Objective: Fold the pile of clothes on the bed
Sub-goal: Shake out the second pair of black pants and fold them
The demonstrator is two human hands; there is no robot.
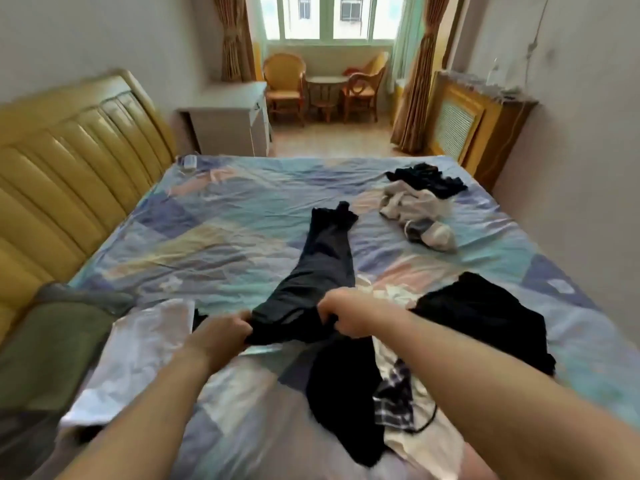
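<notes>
Dark trousers [322, 258] lie lengthwise along the middle of the bed [221, 209], legs running toward the far edge, waistband end at the near side. Left hand [221, 336] and right hand [341, 315] each grip the waistband end, fingers curled into the cloth, one at either side. Fabric looks light, limp, creased; judged to sag and bunch unless held taut at two corners. Best hold: waistband corners, then the leg hems. Unfolded black garment [485, 317] lies toward the near right edge, white garment [138, 351] near the left edge, grey-and-black heap [419, 202] toward the far right corner.
</notes>
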